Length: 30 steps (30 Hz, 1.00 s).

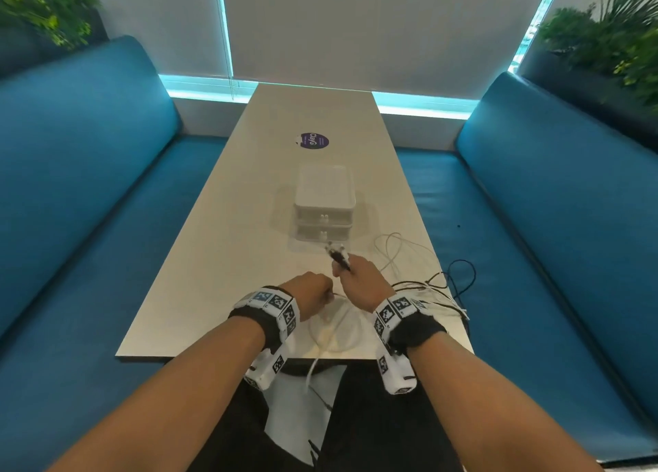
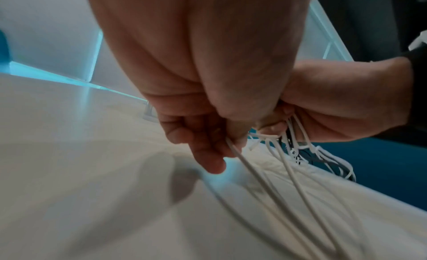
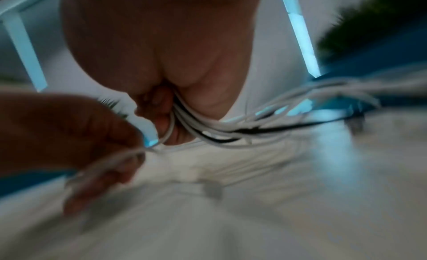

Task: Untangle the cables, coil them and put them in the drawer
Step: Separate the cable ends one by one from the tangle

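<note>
A tangle of white and black cables (image 1: 420, 286) lies on the near right part of the table (image 1: 249, 193), with a loop hanging over the right edge. My right hand (image 1: 356, 279) grips a bunch of these cables (image 3: 208, 129); several plug ends (image 1: 336, 252) stick up out of its fist. My left hand (image 1: 313, 290) is curled round white cable strands (image 2: 265, 172) just left of the right hand, and a white loop (image 1: 334, 332) lies under both wrists. A white two-drawer unit (image 1: 324, 204) stands mid-table beyond the hands, both drawers closed.
A round purple sticker (image 1: 312, 140) is on the table behind the drawer unit. Blue benches (image 1: 89, 186) line both sides of the table, with plants (image 1: 612, 40) behind them. One white cable (image 1: 311, 372) hangs off the table's near edge toward my lap.
</note>
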### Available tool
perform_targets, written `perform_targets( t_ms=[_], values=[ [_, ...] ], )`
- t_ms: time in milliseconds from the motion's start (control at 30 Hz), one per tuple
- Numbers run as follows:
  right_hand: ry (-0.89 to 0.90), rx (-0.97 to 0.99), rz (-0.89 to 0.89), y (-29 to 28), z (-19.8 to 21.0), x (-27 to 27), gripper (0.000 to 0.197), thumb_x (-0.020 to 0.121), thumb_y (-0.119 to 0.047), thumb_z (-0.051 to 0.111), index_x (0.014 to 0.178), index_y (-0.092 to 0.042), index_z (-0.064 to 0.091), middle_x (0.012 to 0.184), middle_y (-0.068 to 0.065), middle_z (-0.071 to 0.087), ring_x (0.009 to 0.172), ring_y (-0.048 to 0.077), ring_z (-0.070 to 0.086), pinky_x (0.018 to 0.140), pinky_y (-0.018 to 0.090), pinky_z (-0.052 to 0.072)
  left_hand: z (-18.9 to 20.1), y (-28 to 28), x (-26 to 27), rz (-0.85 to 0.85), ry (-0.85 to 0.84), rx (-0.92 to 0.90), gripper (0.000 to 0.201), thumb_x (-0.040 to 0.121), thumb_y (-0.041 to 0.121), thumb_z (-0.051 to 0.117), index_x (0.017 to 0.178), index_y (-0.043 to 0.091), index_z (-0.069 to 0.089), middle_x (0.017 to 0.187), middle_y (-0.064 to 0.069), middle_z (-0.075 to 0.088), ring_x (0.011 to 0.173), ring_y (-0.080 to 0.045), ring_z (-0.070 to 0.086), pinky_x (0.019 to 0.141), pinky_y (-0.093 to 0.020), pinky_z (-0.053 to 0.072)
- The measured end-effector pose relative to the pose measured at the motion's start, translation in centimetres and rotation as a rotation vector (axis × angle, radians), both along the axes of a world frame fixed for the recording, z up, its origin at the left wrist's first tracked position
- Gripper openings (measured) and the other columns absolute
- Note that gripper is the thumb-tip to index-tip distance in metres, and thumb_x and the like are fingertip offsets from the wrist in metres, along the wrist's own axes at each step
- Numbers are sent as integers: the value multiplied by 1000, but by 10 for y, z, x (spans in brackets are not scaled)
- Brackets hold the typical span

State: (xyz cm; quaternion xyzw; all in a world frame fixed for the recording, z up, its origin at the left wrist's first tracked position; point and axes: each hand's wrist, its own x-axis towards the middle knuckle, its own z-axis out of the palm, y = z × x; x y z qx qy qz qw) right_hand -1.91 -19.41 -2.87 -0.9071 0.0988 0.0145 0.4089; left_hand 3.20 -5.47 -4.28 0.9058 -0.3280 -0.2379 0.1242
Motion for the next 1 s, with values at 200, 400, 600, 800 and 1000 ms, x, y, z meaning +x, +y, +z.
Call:
perform_targets(
  t_ms=[200,400,600,800,1000],
  values=[
    [108,-373,-89,-53,-3,-22,24,100,-21,46,116,-8,58,106,19,67,94,36,62,71,30,38,11,44,28,3,-102,139,26,100,12,42,116,5,61,120,-16,61,103,-30,61,87,-31,45],
    [83,-231,-214,-35,8,-8,19,97,-22,44,106,-13,58,101,15,66,89,34,65,75,37,51,20,16,24,14,-120,-4,24,101,10,43,110,11,66,116,-7,64,94,-26,62,77,-26,42],
    [-33,72,-294,-5,24,5,21,88,-10,43,92,-20,61,89,8,67,75,29,67,63,37,56,28,-21,9,-115,-317,155,25,100,12,43,115,12,63,107,-13,64,95,-32,64,72,-32,44],
    [138,-62,-244,2,9,9,29,94,-29,53,106,-5,63,100,14,68,86,29,62,61,28,39,26,-14,15,-138,-445,193,27,103,14,40,124,11,57,111,-14,62,98,-34,64,71,-35,44],
    [141,-300,-178,-4,1,3,28,91,-35,57,105,-13,67,99,9,68,91,30,66,74,35,53,28,9,26,22,-219,64,23,102,17,45,107,10,67,103,-12,67,91,-30,65,75,-34,48]
  ],
)
